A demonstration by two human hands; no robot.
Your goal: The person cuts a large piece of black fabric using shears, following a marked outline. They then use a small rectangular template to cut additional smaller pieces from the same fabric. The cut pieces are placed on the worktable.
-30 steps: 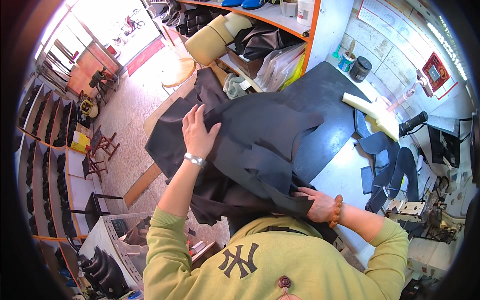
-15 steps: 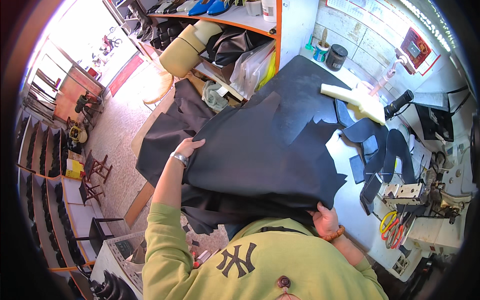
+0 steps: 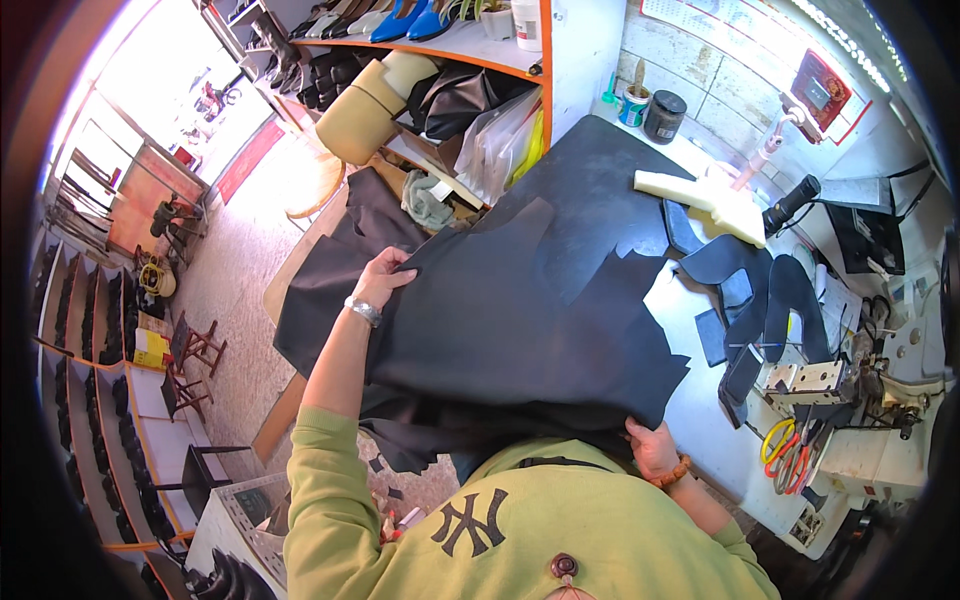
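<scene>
A large sheet of black leather [image 3: 520, 310] with ragged cut edges spreads over the table in front of me. My left hand [image 3: 382, 278] is closed on its left part, thumb on top, with a watch at the wrist. At the near right edge my right hand [image 3: 652, 447] pinches the leather, its fingertips partly hidden beneath. The near edge hangs in folds toward my waist. More black leather [image 3: 345, 235] drapes off the table's left side.
On the right stand a sewing machine [image 3: 880, 440], scissors [image 3: 780, 440], black cut pieces [image 3: 735, 275] and cream foam [image 3: 710, 205]. Jars [image 3: 664, 116] stand at the back by the wall. A shelf with shoes and rolls [image 3: 355, 110] rises far left of the table.
My left hand has shifted slightly up and to the right on the leather. The near right part of the sheet sits a little lower.
</scene>
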